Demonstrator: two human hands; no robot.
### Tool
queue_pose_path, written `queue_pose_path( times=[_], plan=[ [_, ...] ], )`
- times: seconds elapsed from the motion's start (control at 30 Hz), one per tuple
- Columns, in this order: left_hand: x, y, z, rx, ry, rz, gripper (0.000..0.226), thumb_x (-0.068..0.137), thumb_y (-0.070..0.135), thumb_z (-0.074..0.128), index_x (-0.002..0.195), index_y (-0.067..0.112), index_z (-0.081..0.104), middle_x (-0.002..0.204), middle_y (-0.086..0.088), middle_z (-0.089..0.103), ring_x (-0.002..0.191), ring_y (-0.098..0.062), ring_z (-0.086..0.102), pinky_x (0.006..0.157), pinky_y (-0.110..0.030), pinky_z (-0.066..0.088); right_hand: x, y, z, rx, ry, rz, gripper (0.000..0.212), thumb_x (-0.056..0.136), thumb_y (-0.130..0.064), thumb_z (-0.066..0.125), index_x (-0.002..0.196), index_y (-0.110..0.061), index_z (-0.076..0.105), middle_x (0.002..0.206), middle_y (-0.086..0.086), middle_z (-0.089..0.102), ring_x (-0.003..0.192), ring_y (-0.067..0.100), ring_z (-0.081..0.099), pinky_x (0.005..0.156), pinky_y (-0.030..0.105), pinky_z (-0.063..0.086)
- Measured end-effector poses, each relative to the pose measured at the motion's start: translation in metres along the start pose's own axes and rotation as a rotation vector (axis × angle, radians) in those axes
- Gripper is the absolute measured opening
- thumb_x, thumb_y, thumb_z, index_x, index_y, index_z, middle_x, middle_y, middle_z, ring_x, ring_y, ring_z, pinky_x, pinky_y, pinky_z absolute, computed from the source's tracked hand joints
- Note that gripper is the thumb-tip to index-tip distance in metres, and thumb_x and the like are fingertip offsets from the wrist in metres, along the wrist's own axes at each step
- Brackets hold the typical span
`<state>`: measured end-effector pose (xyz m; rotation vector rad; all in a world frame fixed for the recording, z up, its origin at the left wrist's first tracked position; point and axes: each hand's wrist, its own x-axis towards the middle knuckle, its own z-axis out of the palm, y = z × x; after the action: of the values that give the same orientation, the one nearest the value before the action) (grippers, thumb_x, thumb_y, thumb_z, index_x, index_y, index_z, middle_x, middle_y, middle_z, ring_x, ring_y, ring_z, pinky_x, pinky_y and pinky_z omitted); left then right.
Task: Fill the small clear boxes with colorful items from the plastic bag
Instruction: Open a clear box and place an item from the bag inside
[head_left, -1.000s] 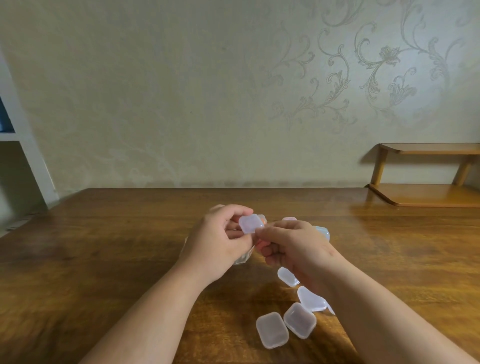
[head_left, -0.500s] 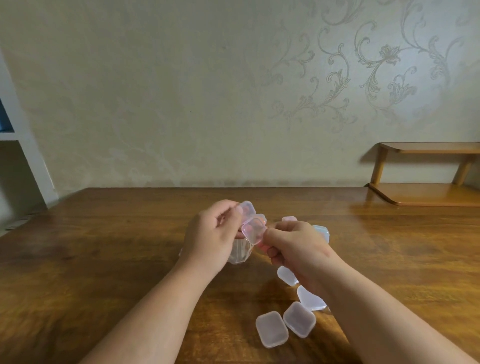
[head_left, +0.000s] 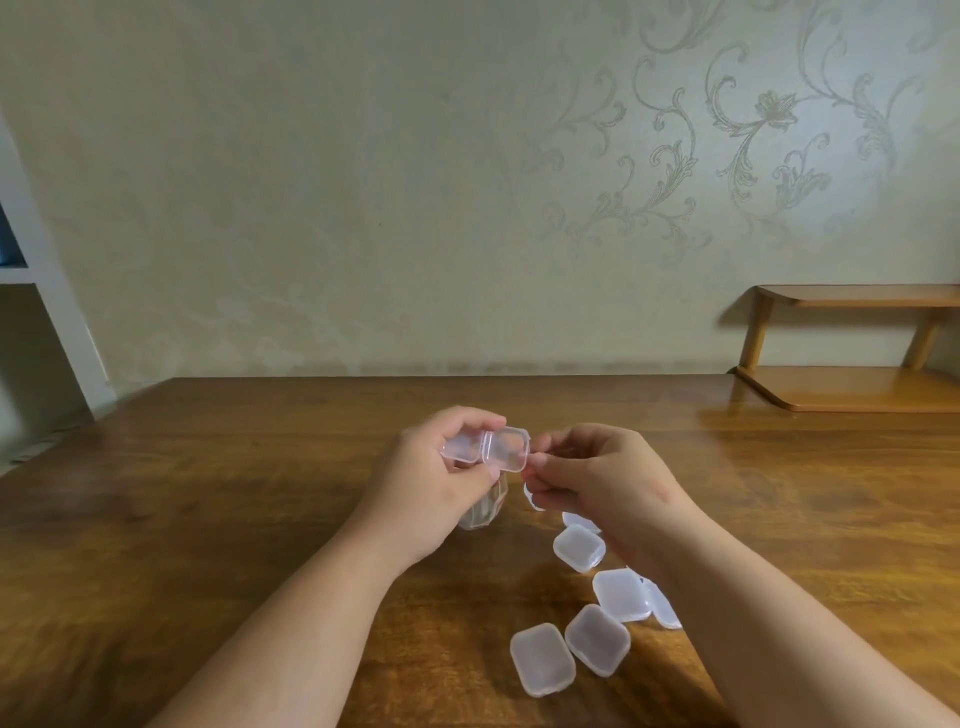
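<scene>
While the left hand (head_left: 436, 483) pinches an open clear box (head_left: 485, 447), the right hand (head_left: 608, 478) curls, grip unreadable.

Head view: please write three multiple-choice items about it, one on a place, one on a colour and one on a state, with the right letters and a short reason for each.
1. Where do the loose boxes lie?
A. on the table, by the right forearm
B. on the wall shelf
C. at the table's left edge

2. What colour is the table?
A. white
B. brown
C. black

3. In what state is the held box in the left hand?
A. closed
B. open, lid folded out
C. upside down on the table

Answers:
1 A: they lie on the wood beside and partly under that forearm.
2 B: the top is brown wood.
3 B: its two halves show side by side, joined at the hinge.
</scene>
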<state>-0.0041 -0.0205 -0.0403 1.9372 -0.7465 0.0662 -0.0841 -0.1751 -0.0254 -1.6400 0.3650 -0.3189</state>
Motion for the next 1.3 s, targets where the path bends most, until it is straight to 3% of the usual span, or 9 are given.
queue_pose_path(
  times=[0.17, 0.33, 0.47, 0.6, 0.7, 0.93, 1.07, 1.2, 1.3],
  plan=[
    [0.000, 0.001, 0.002, 0.036, 0.043, -0.022, 0.041, 0.086, 0.014, 0.073, 0.111, 0.044, 0.059, 0.111, 0.024, 0.057, 0.098, 0.000, 0.056, 0.074, -0.020, 0.056, 0.003, 0.000, -0.001, -0.107, 0.216, -0.224, 0.008, 0.089, -0.012, 0.069, 0.089, -0.019, 0.069, 0.080, 0.000, 0.074, 0.068, 0.011, 0.073, 0.066, 0.024, 0.061],
    [0.000, 0.003, 0.005, 0.073, 0.042, -0.046, 0.038, 0.083, 0.021, 0.077, 0.111, 0.041, 0.061, 0.111, 0.021, 0.064, 0.105, -0.008, 0.060, 0.087, -0.040, 0.059, 0.002, 0.006, 0.008, -0.234, 0.223, -0.339, 0.009, 0.083, -0.019, 0.076, 0.083, -0.025, 0.070, 0.074, -0.007, 0.073, 0.070, 0.007, 0.068, 0.066, 0.027, 0.058],
    [0.000, 0.004, 0.008, 0.008, 0.053, -0.049, 0.037, 0.082, 0.020, 0.078, 0.109, 0.040, 0.062, 0.107, 0.020, 0.066, 0.105, -0.007, 0.061, 0.092, -0.040, 0.056, 0.003, 0.008, 0.011, -0.240, 0.196, -0.369, 0.009, 0.081, -0.023, 0.078, 0.080, -0.028, 0.070, 0.077, -0.008, 0.072, 0.072, 0.006, 0.065, 0.062, 0.020, 0.051],
    [-0.001, 0.005, 0.011, -0.106, 0.053, -0.083, 0.036, 0.082, 0.018, 0.079, 0.108, 0.038, 0.063, 0.108, 0.019, 0.066, 0.106, -0.005, 0.061, 0.096, -0.041, 0.054, 0.000, 0.009, 0.013, -0.333, 0.220, -0.429, 0.005, 0.081, -0.028, 0.076, 0.082, -0.028, 0.071, 0.071, -0.015, 0.065, 0.061, -0.001, 0.053, 0.054, 0.011, 0.037],
    [0.000, 0.005, 0.011, -0.132, 0.056, -0.104, 0.034, 0.082, 0.019, 0.079, 0.106, 0.039, 0.063, 0.109, 0.019, 0.067, 0.108, -0.008, 0.061, 0.097, -0.044, 0.055, 0.001, 0.011, 0.015, -0.457, 0.279, -0.501, 0.003, 0.084, -0.032, 0.074, 0.084, -0.034, 0.071, 0.084, -0.016, 0.056, 0.073, -0.007, 0.050, 0.056, 0.012, 0.036],
    [0.000, 0.005, 0.009, -0.148, 0.066, -0.104, 0.033, 0.080, 0.018, 0.080, 0.102, 0.037, 0.065, 0.106, 0.019, 0.068, 0.107, -0.010, 0.063, 0.093, -0.046, 0.056, 0.001, 0.013, 0.018, -0.505, 0.322, -0.437, 0.016, 0.085, -0.045, 0.070, 0.090, -0.033, 0.077, 0.092, -0.015, 0.058, 0.079, 0.000, 0.055, 0.062, 0.016, 0.041],
    [0.000, 0.004, 0.009, -0.130, 0.048, -0.094, 0.037, 0.079, 0.012, 0.080, 0.103, 0.037, 0.066, 0.109, 0.015, 0.069, 0.108, -0.012, 0.063, 0.092, -0.045, 0.057, 0.001, 0.008, 0.016, -0.293, 0.260, -0.329, 0.014, 0.082, -0.028, 0.076, 0.090, -0.027, 0.066, 0.089, -0.008, 0.064, 0.075, 0.006, 0.059, 0.061, 0.023, 0.049],
    [0.000, 0.004, 0.009, -0.097, 0.039, -0.091, 0.040, 0.079, 0.012, 0.081, 0.105, 0.038, 0.066, 0.112, 0.016, 0.067, 0.109, -0.013, 0.062, 0.089, -0.041, 0.059, -0.003, 0.002, 0.014, -0.063, 0.154, -0.171, 0.022, 0.082, -0.016, 0.077, 0.096, -0.018, 0.061, 0.082, -0.002, 0.069, 0.054, -0.001, 0.059, 0.044, 0.014, 0.044],
    [0.000, 0.003, 0.010, -0.073, 0.027, -0.092, 0.040, 0.080, 0.013, 0.080, 0.107, 0.038, 0.066, 0.112, 0.015, 0.068, 0.107, -0.013, 0.063, 0.085, -0.038, 0.060, -0.004, -0.001, 0.012, 0.009, 0.111, -0.097, 0.033, 0.084, -0.015, 0.075, 0.108, -0.024, 0.054, 0.087, -0.004, 0.073, 0.059, 0.003, 0.060, 0.045, 0.016, 0.046]
  ],
)
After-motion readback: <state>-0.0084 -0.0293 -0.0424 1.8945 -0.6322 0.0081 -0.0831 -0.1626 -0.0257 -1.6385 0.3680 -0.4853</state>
